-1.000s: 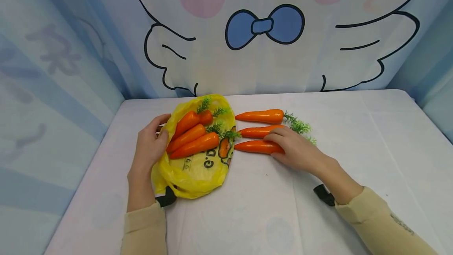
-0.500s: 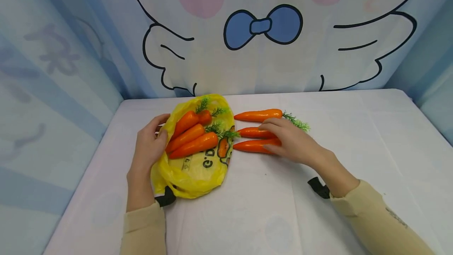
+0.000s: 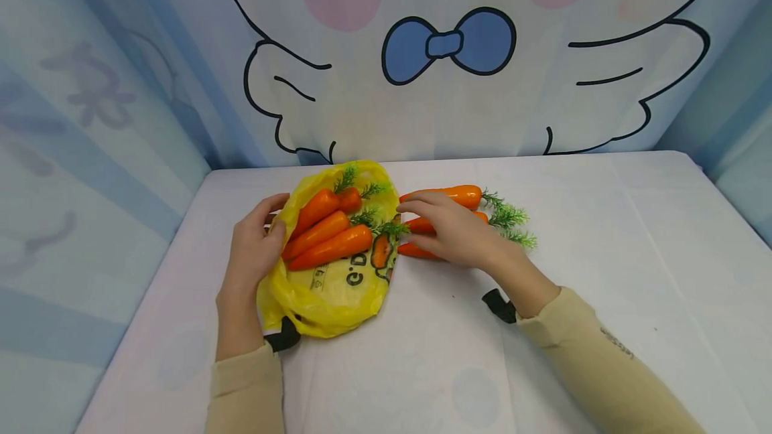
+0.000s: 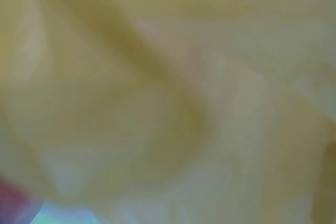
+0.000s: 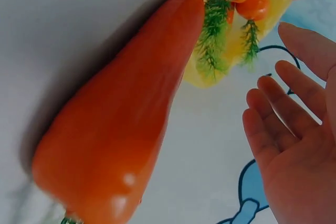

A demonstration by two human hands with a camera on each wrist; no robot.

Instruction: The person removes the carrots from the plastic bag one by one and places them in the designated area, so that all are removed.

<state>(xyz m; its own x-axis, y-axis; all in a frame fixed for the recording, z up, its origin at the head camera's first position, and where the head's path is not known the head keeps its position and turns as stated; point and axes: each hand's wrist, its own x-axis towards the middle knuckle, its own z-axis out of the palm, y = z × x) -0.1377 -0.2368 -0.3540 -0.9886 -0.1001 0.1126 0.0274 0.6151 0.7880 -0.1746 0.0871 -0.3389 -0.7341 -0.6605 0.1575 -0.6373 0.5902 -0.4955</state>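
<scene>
My left hand grips the left rim of a yellow plastic bag, which lies spread with its mouth facing up. Inside it are several orange carrots with green tops, the front carrot lying slantwise. Blurred yellow plastic fills the left wrist view. Right of the bag lie three carrots, tips toward it: a far carrot, a middle carrot and a near carrot. Above the latter two hovers my right hand, partly covering them. The right wrist view shows its fingers extended, holding nothing, beside a carrot.
A white cloth covers the table. Behind it hangs a printed curtain with a blue bow tie, and a pale blue curtain runs along the left side. Black straps sit at the wrists.
The right hand has slid left along the carrots, from near their green tops toward their tips and the bag. The left hand and the bag have stayed put.
</scene>
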